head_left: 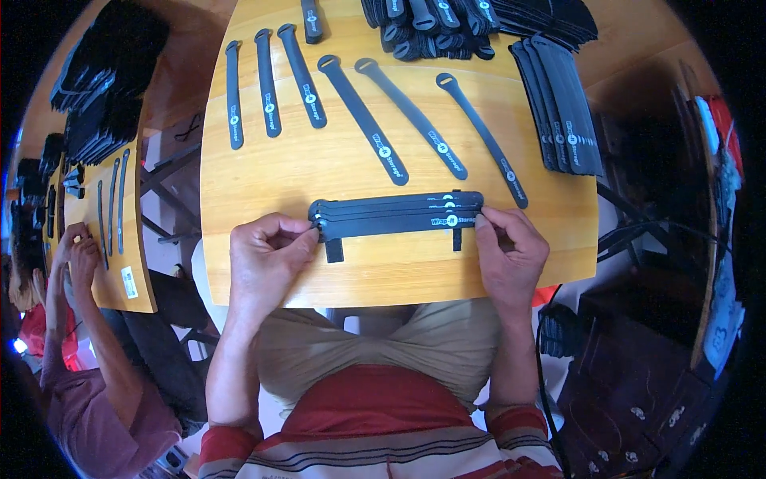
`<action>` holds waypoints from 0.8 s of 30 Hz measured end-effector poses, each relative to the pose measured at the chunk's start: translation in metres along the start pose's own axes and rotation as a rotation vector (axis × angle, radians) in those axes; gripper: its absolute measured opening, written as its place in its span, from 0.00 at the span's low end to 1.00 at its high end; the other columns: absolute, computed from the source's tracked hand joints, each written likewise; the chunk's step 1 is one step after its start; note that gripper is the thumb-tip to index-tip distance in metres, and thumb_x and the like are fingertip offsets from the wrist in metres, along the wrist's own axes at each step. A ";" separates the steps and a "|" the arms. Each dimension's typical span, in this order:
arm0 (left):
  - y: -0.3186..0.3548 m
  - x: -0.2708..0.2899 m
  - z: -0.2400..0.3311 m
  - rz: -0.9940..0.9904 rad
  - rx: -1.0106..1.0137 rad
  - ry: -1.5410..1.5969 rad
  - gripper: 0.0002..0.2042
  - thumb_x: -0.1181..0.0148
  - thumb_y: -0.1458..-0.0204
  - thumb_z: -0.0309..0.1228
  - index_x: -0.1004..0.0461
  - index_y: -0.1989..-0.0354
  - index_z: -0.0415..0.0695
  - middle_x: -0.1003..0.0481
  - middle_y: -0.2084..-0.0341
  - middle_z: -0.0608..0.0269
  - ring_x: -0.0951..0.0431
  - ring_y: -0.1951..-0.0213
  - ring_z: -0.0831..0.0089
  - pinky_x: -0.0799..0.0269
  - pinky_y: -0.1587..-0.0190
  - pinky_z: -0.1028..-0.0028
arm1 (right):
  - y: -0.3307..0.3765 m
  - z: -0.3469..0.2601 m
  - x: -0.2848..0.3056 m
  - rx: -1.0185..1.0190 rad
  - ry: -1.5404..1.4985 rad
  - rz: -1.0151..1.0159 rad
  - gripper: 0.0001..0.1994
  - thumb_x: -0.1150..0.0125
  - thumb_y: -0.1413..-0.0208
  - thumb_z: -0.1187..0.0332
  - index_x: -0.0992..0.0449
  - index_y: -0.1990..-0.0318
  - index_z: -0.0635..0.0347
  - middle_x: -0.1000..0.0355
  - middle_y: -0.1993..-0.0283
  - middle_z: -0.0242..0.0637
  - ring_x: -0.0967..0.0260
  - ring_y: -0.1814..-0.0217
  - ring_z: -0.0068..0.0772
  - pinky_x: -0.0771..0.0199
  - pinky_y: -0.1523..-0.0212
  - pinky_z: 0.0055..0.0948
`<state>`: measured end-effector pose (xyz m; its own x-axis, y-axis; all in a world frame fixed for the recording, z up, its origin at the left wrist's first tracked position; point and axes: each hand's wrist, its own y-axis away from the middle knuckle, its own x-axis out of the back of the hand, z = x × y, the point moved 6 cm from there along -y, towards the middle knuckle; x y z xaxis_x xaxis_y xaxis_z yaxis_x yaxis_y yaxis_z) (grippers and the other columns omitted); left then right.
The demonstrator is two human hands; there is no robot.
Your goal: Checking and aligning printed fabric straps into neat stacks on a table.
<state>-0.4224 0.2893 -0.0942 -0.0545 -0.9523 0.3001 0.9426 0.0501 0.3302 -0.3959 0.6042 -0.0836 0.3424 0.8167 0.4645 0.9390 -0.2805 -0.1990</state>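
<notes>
A: Straps first — how many are you holding?

B: Your left hand [267, 255] pinches one end of the bundle of black straps [396, 214] and your right hand [511, 251] pinches the other end, fingers closed tight on it. I count about three or four straps stacked flat in that bundle; the edges overlap, so you can't tell the exact number. It lies crosswise on the wooden table [263, 172], near the edge closest to you.

A: And the two short pieces under it?

B: Two narrow black bands [334, 250] run crosswise beneath the bundle, one near each of your hands, their ends sticking out toward you.

A: What lies beyond the bundle?

B: Six single straps, laid out apart from each other. Three shorter straps [268, 84] sit beyond the bundle to its left, nearly parallel. Three longer straps [363, 118] fan out beyond the bundle and to its right, slanting. One more strap [311, 20] lies at the far edge, partly cut off.

A: And the stacks?

B: One flat stack of straps [562, 108] lies beyond the bundle's right end. One loose heap of straps [431, 32] sits at the far edge, too tangled to count.

A: Anyone else?

B: A second person's hands [76, 247] rest on another table [132, 291], well left of the bundle, with three straps laid there.
</notes>
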 end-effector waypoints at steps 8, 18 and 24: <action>0.001 0.001 0.000 0.007 -0.005 0.002 0.02 0.33 0.45 0.20 0.18 0.66 0.33 0.21 0.78 0.66 0.26 0.77 0.86 0.30 0.74 0.84 | 0.001 -0.004 -0.002 -0.006 0.033 -0.001 0.04 0.34 0.45 0.78 0.19 0.62 0.67 0.24 0.69 0.41 0.26 0.72 0.28 0.27 0.70 0.26; -0.001 -0.001 0.000 -0.023 0.017 0.004 0.03 0.32 0.47 0.19 0.18 0.66 0.33 0.19 0.76 0.66 0.24 0.74 0.85 0.27 0.70 0.83 | 0.000 -0.003 0.001 -0.045 0.039 -0.005 0.04 0.34 0.45 0.79 0.19 0.62 0.69 0.25 0.69 0.38 0.28 0.71 0.25 0.29 0.69 0.24; -0.001 -0.001 0.000 -0.028 0.009 0.016 0.03 0.32 0.47 0.19 0.17 0.65 0.33 0.19 0.75 0.65 0.24 0.73 0.85 0.27 0.70 0.83 | 0.000 -0.005 0.000 -0.040 0.038 -0.005 0.04 0.34 0.44 0.80 0.19 0.62 0.69 0.25 0.69 0.37 0.28 0.71 0.23 0.29 0.69 0.22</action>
<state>-0.4232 0.2901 -0.0944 -0.0755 -0.9580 0.2765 0.9378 0.0260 0.3462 -0.3961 0.6020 -0.0794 0.3381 0.7985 0.4981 0.9409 -0.2969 -0.1628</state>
